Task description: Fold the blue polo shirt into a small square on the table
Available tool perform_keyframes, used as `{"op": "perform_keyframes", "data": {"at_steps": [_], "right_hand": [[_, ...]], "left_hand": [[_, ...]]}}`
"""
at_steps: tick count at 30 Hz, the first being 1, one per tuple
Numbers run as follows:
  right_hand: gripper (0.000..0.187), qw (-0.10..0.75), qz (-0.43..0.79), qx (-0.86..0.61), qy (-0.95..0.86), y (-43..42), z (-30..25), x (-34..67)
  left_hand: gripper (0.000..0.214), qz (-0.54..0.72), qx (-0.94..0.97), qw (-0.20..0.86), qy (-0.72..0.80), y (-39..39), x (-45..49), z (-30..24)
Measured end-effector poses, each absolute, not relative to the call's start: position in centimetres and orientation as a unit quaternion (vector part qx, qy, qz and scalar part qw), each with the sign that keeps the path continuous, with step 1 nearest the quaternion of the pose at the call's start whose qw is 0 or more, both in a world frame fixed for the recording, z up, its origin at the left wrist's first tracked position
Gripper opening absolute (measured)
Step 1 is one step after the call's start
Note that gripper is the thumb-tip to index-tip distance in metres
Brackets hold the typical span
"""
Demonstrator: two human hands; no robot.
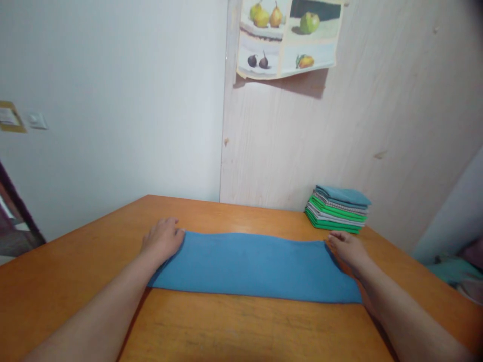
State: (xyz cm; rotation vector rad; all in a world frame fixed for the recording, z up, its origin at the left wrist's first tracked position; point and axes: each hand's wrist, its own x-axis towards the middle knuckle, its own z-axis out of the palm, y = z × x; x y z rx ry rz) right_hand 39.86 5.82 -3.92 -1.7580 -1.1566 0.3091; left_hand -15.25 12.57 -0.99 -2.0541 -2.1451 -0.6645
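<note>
Spotter: 2 hands on my feed. Where is the cloth?

Me: I have the blue cloth point(252, 269) laid out as a long strip across the table point(226, 327), between my arms. My left hand point(164, 240) touches its far left corner, and my right hand point(349, 249) has its fingertips drawn in at the far right corner.

Spotter: Gripping?

Me: I can't tell on either side whether fabric is pinched or only touched.

Spotter: Which step, then?

Me: I'd call it squaring up the strip: the near edge lies nearly straight, the far edge dips slightly. The next move calls for sure contact at both corners and an even, gentle tension, I think.

Spotter: And the stack of folded cloths point(337, 211)?

Me: Beyond my right hand, apart from the strip.
</note>
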Motion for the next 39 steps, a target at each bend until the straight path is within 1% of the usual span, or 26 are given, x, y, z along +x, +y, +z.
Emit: {"op": "perform_keyframes", "data": {"at_steps": [2, 5, 9, 12, 15, 17, 22, 26, 30, 34, 37, 39], "right_hand": [[0.04, 0.454, 0.066, -0.74, -0.492, 5.4, -3.0, 39.5], [0.044, 0.369, 0.006, -0.737, -0.565, 4.7, -1.8, 37.4], [0.051, 0.246, -0.005, -0.697, -0.673, 4.3, -2.3, 33.5], [0.061, 0.149, -0.004, -0.689, -0.71, 4.2, -3.9, 32.1], [0.076, 0.089, -0.006, -0.707, -0.702, 4.1, -5.4, 32.2], [0.082, 0.068, 0.0, -0.712, -0.699, 4.1, -5.9, 32.8], [0.086, 0.067, 0.016, -0.72, -0.691, 4.0, -6.3, 33.9], [0.086, 0.075, 0.024, -0.724, -0.686, 4.0, -6.5, 34.1], [0.082, 0.097, 0.031, -0.718, -0.689, 4.1, -6.6, 34.5], [0.075, 0.158, 0.035, -0.735, -0.659, 4.2, -5.6, 34.8], [0.076, 0.197, 0.023, -0.741, -0.641, 4.1, -4.4, 34.8], [0.079, 0.207, 0.016, -0.739, -0.641, 4.0, -4.0, 34.4]], "left_hand": [[0.048, -0.21, -0.693, 0.086, -0.684, 11.9, -14.3, -0.5], [0.045, -0.201, -0.749, 0.08, -0.626, 11.3, -12.7, -0.6], [0.047, -0.17, -0.81, 0.041, -0.559, 10.9, -11.0, -1.6], [0.053, -0.125, -0.823, 0.034, -0.553, 10.5, -10.5, -2.4], [0.062, -0.076, -0.815, 0.018, -0.574, 10.3, -10.6, -2.8], [0.069, -0.06, -0.806, 0.002, -0.589, 10.2, -10.7, -2.8], [0.083, -0.048, -0.792, -0.023, -0.608, 10.2, -11.0, -2.7], [0.087, -0.043, -0.791, -0.023, -0.61, 10.2, -11.0, -2.7], [0.086, -0.042, -0.793, -0.017, -0.607, 10.1, -11.0, -2.6], [0.079, -0.067, -0.805, 0.013, -0.59, 9.8, -10.4, -2.0], [0.072, -0.101, -0.823, 0.024, -0.559, 9.2, -9.5, -1.6], [0.069, -0.112, -0.833, 0.017, -0.541, 8.8, -8.8, -1.6]]}}
